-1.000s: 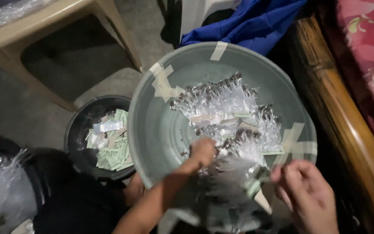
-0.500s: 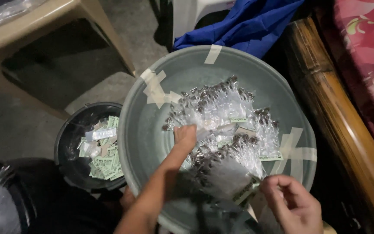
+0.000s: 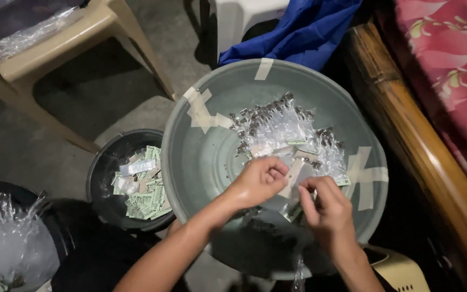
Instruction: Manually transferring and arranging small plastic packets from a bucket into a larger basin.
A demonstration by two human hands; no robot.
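Left hand (image 3: pixel 258 181) and right hand (image 3: pixel 325 208) pinched together on a small clear packet (image 3: pixel 293 184), above a taped grey basin (image 3: pixel 201 162) of packets, black bucket (image 3: pixel 104 173) of paper slips alongside

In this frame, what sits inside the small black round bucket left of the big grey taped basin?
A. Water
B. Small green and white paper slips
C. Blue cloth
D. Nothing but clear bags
B. The small black round bucket holds a loose pile of small green and white paper slips, beside the big grey plastic basin patched with tape; the blue cloth lies beyond the basin's far rim.
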